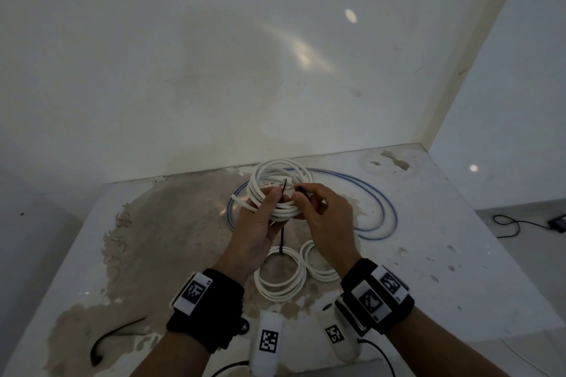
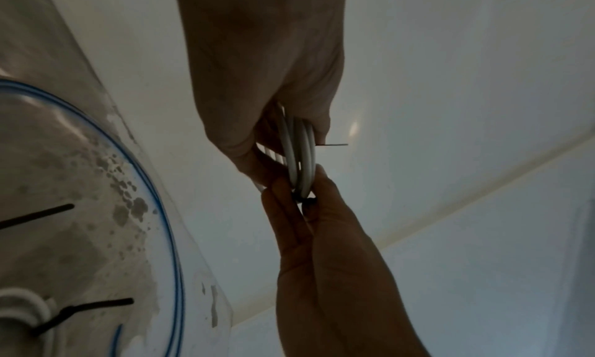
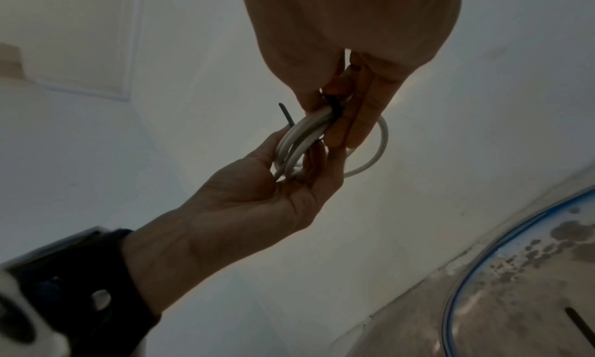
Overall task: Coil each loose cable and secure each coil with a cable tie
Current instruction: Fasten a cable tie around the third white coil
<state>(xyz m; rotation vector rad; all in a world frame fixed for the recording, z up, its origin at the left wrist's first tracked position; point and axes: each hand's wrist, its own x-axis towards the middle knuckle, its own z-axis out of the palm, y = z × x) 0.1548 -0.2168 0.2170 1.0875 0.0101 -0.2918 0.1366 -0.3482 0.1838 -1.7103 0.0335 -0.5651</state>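
Above the table, both hands hold up a white cable coil (image 1: 275,180) (image 2: 301,154) (image 3: 299,138). My left hand (image 1: 271,203) (image 2: 264,95) (image 3: 257,197) grips the coil's near side, with the strands running through its curled fingers. A black cable tie (image 1: 284,187) (image 3: 335,105) wraps the bundle, and its thin tail (image 2: 335,145) sticks out past the left thumb. My right hand (image 1: 306,197) (image 2: 319,235) (image 3: 347,103) pinches the tie's head (image 2: 304,199) against the coil.
A loose blue cable (image 1: 376,199) (image 2: 167,222) (image 3: 467,260) loops on the stained white table (image 1: 428,254). Two white coils (image 1: 280,275) (image 1: 318,260) lie near my wrists, one with a black tie. A spare black tie (image 1: 113,333) lies front left. A wall stands close behind.
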